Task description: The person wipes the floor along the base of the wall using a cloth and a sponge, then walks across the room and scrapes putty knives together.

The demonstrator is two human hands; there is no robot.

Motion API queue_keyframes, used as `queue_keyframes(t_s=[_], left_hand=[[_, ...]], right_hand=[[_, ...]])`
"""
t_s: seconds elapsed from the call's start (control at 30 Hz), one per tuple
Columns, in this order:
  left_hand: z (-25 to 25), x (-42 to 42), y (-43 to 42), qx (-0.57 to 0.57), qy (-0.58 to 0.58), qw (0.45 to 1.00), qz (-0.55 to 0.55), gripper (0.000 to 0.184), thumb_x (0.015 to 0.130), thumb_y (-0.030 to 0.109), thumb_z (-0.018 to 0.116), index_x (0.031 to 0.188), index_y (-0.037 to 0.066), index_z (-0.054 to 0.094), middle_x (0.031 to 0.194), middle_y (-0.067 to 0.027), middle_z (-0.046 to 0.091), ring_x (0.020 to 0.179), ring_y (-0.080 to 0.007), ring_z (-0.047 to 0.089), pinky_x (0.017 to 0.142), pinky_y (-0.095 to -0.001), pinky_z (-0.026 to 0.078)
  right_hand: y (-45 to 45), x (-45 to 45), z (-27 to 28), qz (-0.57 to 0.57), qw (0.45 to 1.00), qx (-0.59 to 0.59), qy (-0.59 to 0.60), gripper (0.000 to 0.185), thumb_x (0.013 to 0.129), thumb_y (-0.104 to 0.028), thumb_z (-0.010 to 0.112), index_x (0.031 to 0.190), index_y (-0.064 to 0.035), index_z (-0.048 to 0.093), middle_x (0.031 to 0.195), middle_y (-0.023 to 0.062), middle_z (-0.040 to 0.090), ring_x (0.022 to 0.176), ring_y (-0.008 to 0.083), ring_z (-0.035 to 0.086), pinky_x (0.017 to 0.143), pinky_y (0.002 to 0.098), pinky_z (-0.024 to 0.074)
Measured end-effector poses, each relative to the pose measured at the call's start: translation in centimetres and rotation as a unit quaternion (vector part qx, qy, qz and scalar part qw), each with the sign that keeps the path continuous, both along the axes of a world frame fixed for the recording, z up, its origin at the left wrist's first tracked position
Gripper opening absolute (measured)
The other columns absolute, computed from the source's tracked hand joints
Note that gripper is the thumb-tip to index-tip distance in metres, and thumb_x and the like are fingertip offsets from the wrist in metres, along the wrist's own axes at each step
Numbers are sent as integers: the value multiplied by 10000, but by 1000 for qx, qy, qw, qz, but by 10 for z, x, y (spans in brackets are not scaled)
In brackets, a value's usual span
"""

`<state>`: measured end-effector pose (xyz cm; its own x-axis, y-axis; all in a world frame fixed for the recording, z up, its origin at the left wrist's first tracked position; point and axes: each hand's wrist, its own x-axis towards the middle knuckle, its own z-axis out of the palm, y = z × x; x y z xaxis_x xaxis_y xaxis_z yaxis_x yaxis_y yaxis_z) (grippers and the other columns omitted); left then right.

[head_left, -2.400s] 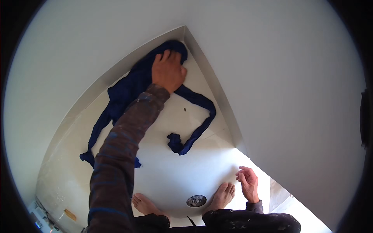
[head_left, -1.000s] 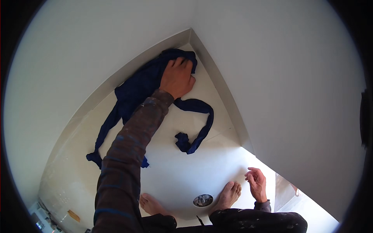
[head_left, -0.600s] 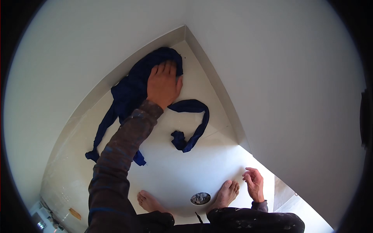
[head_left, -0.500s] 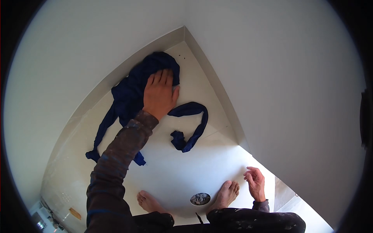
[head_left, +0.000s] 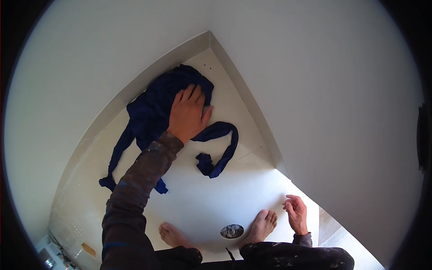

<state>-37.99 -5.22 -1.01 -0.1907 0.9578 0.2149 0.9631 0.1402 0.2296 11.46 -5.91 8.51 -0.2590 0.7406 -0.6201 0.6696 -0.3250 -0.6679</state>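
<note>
Your left hand [head_left: 188,113] and the blue cloth [head_left: 155,101] sit nearer than before, off the far corner [head_left: 209,47]; left grip spread, apparently flat for even pressure; right hand [head_left: 295,215] half-curled, empty.

Blue cloth [head_left: 155,92]: left hand [head_left: 187,112] hid part from me.
Left sleeve [head_left: 130,204]: bottom edge cut it off.
Corner specks [head_left: 210,68]: were too small to identify.
Lower-left clutter [head_left: 50,255]: I couldn't make it out.

Two hands [head_left: 186,117] [head_left: 297,217] and two bare feet [head_left: 172,235] [head_left: 260,226] are counted; apparently one blue cloth [head_left: 155,96] is seen under the left fingers [head_left: 195,94], one round hole [head_left: 232,231] behind them, two dark specks [head_left: 204,65] beyond them.
</note>
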Motion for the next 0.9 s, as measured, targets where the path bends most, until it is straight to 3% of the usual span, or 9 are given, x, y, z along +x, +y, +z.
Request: queue_keyframes(t_s=[0.17, 0.27, 0.33, 0.43, 0.53, 0.77, 0.83, 0.9], left_hand=[[-3, -5, 10, -19, -26, 999, -29, 461, 948, 292, 678, 1242, -62, 663, 1388, -203, 604, 1347, -364, 520, 1106, -487, 407], [-14, -15, 52, 17, -22, 999, 36, 458, 949, 291, 674, 1249, -54, 653, 1406, -199, 588, 1331, -359, 528, 1084, -487, 416], [-21, -22, 79, 61, -8, 993, 100, 386, 920, 237, 689, 1193, -35, 655, 1309, -174, 607, 1232, -348, 570, 1005, -470, 474], [-24, -26, 91, 28, 3, 991, 130, 246, 887, 135, 688, 1087, -4, 654, 1163, -144, 613, 1112, -335, 597, 917, -451, 522], [-29, -39, 89, 65, 10, 992, 109, 168, 862, 47, 669, 1024, 18, 639, 1073, -129, 597, 1025, -335, 603, 862, -450, 544], [-23, -36, 71, 36, -21, 997, 60, 198, 862, 28, 684, 1054, 9, 639, 1076, -145, 609, 1013, -352, 607, 867, -453, 540], [-28, -37, 77, 108, -38, 987, 109, 257, 858, 33, 701, 1105, -6, 643, 1085, -150, 614, 1029, -357, 604, 880, -457, 533], [-29, -39, 84, 97, -37, 988, 114, 276, 855, 24, 701, 1123, -8, 646, 1092, -148, 616, 1036, -362, 603, 884, -461, 529]], right_hand=[[1, -1, 2, 5, 1000, -4, -18, 237, 1017, -70, 623, 1232, 25, 656, 932, 90, 729, 829, 145, 685, 800, 299, 566], [-2, -2, 3, 8, 1000, -2, -22, 231, 1023, -69, 617, 1230, 24, 658, 933, 87, 729, 831, 143, 685, 796, 299, 565], [-4, -7, 7, 3, 1000, -3, -28, 230, 1025, -67, 615, 1232, 23, 657, 934, 86, 730, 834, 141, 684, 794, 297, 564], [-1, -5, 7, 3, 999, -11, -35, 234, 1027, -67, 614, 1240, 20, 654, 936, 84, 729, 842, 138, 683, 796, 294, 561], [-1, -3, 6, -2, 999, -18, -39, 238, 1029, -74, 618, 1245, 18, 655, 935, 78, 723, 845, 135, 678, 803, 289, 554], [3, -3, 5, 8, 999, -13, -35, 250, 1038, -93, 623, 1263, 13, 651, 944, 65, 711, 855, 129, 668, 818, 290, 549], [4, -2, 3, 11, 999, -13, -28, 254, 1040, -97, 623, 1269, 10, 650, 954, 67, 712, 859, 130, 669, 820, 291, 549], [0, 5, 3, -7, 1000, -13, -26, 255, 1045, -101, 622, 1274, 8, 646, 958, 66, 708, 864, 133, 669, 824, 292, 549]])
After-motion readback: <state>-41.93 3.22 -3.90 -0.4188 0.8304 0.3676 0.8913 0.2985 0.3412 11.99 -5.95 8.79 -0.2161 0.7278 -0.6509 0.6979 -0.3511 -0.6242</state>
